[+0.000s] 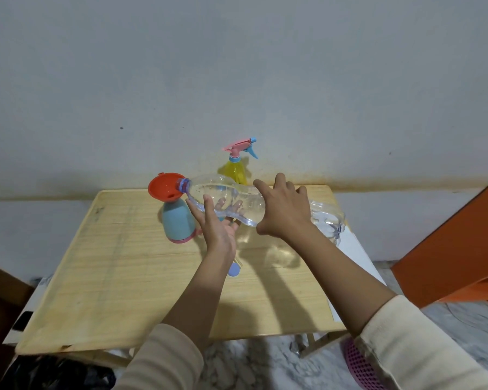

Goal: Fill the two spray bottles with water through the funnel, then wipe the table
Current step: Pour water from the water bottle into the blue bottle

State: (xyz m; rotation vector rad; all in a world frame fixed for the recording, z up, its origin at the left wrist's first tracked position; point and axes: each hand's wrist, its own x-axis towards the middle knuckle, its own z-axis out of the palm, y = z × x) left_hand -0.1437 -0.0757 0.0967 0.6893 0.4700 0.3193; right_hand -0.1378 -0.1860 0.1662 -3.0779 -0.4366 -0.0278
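Observation:
A large clear water bottle lies nearly level above the table, its mouth inside a red funnel. The funnel stands in the neck of a light blue spray bottle with a pink base. My left hand holds the clear bottle from below near its neck, fingers wrapped round it. My right hand grips the bottle's middle from above. A yellow spray bottle with a pink and blue trigger head stands by the wall behind.
The wooden table has a small blue cap lying near its middle and a white sheet at its right edge. An orange board leans at the right. A pink basket sits on the floor.

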